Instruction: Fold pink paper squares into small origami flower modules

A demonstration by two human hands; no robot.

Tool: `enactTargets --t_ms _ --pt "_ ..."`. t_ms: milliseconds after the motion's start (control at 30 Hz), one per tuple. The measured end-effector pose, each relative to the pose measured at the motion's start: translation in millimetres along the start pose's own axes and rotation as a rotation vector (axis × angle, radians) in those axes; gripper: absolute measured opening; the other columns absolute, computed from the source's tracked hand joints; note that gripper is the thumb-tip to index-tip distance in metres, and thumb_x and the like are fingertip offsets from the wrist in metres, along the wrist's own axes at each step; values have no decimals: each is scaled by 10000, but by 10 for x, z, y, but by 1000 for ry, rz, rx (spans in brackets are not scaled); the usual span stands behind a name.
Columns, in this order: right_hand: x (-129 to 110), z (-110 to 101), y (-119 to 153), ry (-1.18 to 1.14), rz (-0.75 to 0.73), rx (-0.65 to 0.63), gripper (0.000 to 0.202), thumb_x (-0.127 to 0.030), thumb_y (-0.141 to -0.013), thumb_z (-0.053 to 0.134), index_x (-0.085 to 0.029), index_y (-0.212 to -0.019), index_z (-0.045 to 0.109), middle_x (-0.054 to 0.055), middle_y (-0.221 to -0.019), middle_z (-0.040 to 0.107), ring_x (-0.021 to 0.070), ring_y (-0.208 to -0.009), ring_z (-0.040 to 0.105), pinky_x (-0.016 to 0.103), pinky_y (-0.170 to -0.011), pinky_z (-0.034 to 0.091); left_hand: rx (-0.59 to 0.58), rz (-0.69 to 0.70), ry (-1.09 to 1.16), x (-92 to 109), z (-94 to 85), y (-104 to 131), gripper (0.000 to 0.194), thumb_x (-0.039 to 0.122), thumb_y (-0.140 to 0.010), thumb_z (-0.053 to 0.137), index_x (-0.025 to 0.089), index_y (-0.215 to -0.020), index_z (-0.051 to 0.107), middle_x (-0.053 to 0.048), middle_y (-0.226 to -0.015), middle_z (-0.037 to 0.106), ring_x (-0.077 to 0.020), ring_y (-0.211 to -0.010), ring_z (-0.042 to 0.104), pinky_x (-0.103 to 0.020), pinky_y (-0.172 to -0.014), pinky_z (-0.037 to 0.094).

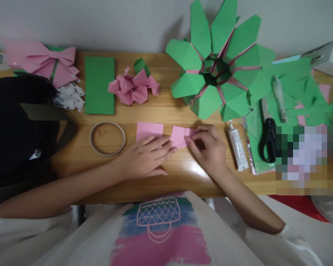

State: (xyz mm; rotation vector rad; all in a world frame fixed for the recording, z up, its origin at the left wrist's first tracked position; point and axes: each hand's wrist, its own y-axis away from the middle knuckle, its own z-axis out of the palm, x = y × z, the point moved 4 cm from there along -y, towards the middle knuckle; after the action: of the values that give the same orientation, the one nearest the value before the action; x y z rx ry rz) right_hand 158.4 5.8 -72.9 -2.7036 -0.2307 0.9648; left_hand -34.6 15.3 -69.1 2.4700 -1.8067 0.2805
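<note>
Creased pink paper (178, 133) lies on the worktop (180, 175) between the hands. Right hand (211, 147) pinches its right end, thumb against fingers. Left hand (147, 157) lies flat, gripping nothing, fingertips at the lower left corner, apparently steadying it; palm side partly covers a pink square (150, 129). White tube (238, 147) sits beside right hand, presumably for reach. Tube print: too small to read.

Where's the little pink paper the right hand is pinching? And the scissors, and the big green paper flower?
Pink paper (178, 133): head view, its flat left part.
Scissors (269, 128): head view, the black handle.
Green paper flower (234, 96): head view, a lower petal.
</note>
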Motion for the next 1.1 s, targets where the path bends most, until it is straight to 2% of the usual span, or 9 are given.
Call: enactTargets --t_ms 367,533,600,667,733,867,1100 --pt "-2 11 -6 -4 7 8 133 -239 -845 642 -180 -735 597 81 -891 619 210 -853 632 354 -721 525 13 -16 -17 17 4 -11 592 541 -931 478 94 -1315 531 -127 -1255 656 -287 -1256 514 -405 -1057 342" --pt "-37 -81 -21 -42 23 3 51 -204 -873 615 -158 -896 616 82 -883 630 192 -836 623 324 -715 513 27 -27 -48 33 -24 -29 572 533 -936 475 90 -1288 556 -116 -1229 673 -277 -1238 525 -396 -1054 344" --pt "-118 -140 47 47 -50 24 98 -204 -896 583 -161 -976 619 95 -935 629 200 -876 603 335 -746 498 26 -37 -56 37 -24 -31 564 531 -938 474 98 -1290 559 -109 -1225 677 -271 -1236 528 -389 -1055 342" --pt "-250 -166 171 211 -188 27 155 -239 -903 577 -176 -1031 637 111 -1020 615 221 -933 571 359 -784 467 25 -39 -57 41 -18 -32 559 540 -935 472 112 -1281 571 -101 -1228 678 -270 -1239 528 -389 -1057 338" --pt "-370 -134 314 341 -282 -35 247 -309 -905 577 -190 -1107 655 119 -1083 601 247 -998 540 368 -807 432 19 -38 -55 44 -13 -35 552 545 -926 487 117 -1259 589 -98 -1239 674 -273 -1241 528 -393 -1057 337" --pt "-449 -20 491 474 -228 -162 370 -420 -931 507 -227 -1208 659 118 -1147 594 264 -1078 479 369 -871 384 -7 -43 -44 44 -16 -43 549 532 -908 530 105 -1244 600 -112 -1255 665 -277 -1240 526 -398 -1041 353" --pt "-412 3 494 545 -192 -135 375 -450 -910 530 -246 -1193 670 115 -1150 637 281 -1067 483 387 -875 369 -17 -40 -21 50 -17 -29 573 503 -911 543 93 -1312 547 -135 -1260 656 -288 -1277 503 -409 -1068 341"
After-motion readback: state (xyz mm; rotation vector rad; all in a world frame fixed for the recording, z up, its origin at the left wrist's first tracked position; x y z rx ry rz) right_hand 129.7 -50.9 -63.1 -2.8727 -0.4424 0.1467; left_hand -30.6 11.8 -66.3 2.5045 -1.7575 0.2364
